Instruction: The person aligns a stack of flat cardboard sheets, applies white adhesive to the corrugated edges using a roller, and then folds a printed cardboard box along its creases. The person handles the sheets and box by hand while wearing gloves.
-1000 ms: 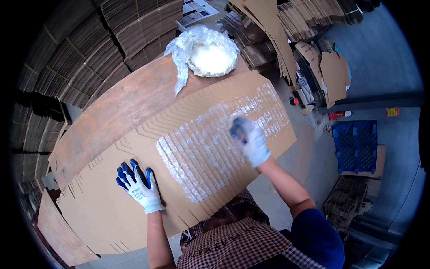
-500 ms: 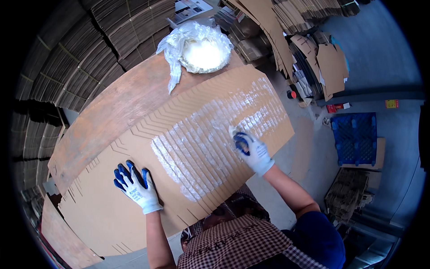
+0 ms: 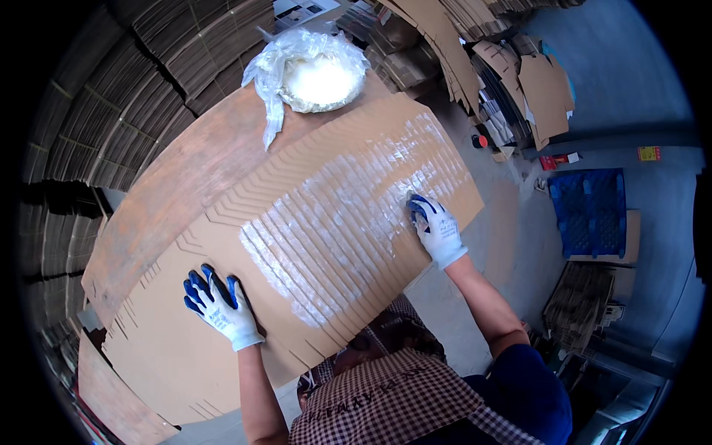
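A stack of fanned-out brown cardboard sheets (image 3: 167,356) lies across the table, their edges stepped in narrow strips. White, wet-looking paste (image 3: 297,237) is smeared over the strips in the middle and at the right. My left hand (image 3: 221,310), in a white glove with blue-coated fingers, rests flat with fingers spread on the bare left part of the cardboard. On the pasted right part, my gloved right hand (image 3: 439,231) is curled with its fingertips down at the surface. Whatever it grips is mostly hidden under the fingers.
Beyond the cardboard stands a round container (image 3: 322,83) of white paste, draped in clear plastic, on the wooden table (image 3: 185,159). Bundled cardboard stacks (image 3: 96,126) line the left. To the right are a blue pallet (image 3: 589,213) and more cardboard (image 3: 545,96).
My right hand has slid to the right across the pasted strips. More paste shows near it. My left hand stays flat on the cardboard, and the whole view has shifted slightly.
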{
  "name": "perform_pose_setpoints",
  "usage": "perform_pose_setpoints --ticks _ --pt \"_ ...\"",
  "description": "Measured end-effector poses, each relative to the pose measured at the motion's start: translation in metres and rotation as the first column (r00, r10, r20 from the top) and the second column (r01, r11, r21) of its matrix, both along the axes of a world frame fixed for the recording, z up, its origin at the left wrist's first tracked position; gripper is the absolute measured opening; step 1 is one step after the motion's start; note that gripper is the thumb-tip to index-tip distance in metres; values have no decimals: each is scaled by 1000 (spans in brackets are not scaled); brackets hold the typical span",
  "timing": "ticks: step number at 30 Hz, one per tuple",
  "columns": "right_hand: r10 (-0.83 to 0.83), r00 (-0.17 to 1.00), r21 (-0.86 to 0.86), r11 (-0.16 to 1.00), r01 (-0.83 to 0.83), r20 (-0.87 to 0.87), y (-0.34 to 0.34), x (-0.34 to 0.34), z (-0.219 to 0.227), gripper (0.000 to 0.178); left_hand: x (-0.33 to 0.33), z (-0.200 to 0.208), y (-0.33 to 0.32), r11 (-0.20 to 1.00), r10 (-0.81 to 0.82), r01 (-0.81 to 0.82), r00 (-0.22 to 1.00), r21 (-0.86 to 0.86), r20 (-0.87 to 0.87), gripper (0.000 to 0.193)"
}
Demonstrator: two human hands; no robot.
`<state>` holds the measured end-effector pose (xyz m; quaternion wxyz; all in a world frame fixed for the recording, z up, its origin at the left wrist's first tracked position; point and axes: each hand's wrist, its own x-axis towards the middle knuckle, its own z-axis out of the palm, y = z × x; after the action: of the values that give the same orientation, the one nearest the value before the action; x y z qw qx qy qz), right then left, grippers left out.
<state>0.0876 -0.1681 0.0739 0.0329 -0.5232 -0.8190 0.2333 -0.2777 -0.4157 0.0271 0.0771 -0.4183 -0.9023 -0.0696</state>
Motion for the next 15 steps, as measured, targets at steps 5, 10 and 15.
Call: perform_pose_setpoints --ticks 5,10,15 --pt "363 930 181 920 -347 -61 -69 -9 27 38 0 -1 -1 1000 1 -1 1000 -1 -15 57" --pt "48 998 62 997 -47 -26 -31 13 2 39 1 0 2 1000 -9 9 1000 -26 -3 58" --pt "334 936 -14 941 -338 -113 -54 21 30 34 0 0 -2 1000 1 -1 1000 17 -13 58"
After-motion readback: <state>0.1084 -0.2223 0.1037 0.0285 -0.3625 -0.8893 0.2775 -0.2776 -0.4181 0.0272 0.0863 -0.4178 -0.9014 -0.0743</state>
